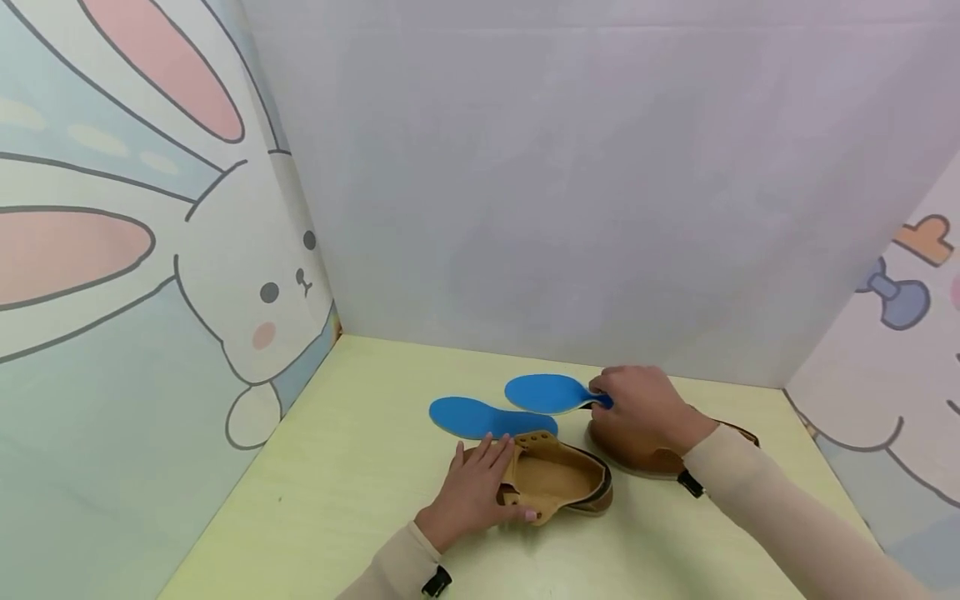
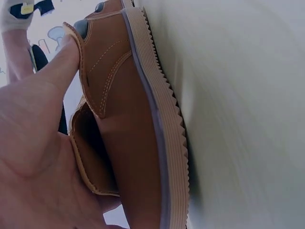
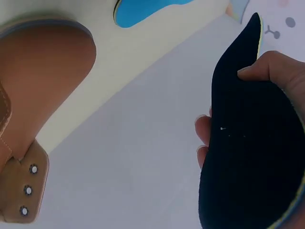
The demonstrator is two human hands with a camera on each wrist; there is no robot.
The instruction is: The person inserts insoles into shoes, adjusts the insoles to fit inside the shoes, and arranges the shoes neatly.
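A tan-brown lace-up shoe without laces [image 1: 558, 479] stands on the table, its opening facing up. My left hand [image 1: 468, 493] holds it by the front, fingers over the upper and thumb at the near eyelet flap; the left wrist view shows the brown side and ridged sole. Above the table, behind and right of this shoe, my right hand [image 1: 648, 404] pinches a blue insole [image 1: 543, 392] near one end. Its black underside [image 3: 248, 138] shows in the right wrist view, bent, with the thumb on it. Another blue insole [image 1: 476, 417] lies behind the held shoe.
A second brown shoe [image 1: 626, 450] stands to the right, partly hidden by my right forearm. A pale wall sheet [image 1: 562, 208] rises behind the yellowish table [image 1: 315, 467]. Rabbit-patterned panels [image 1: 247, 250] close off both sides.
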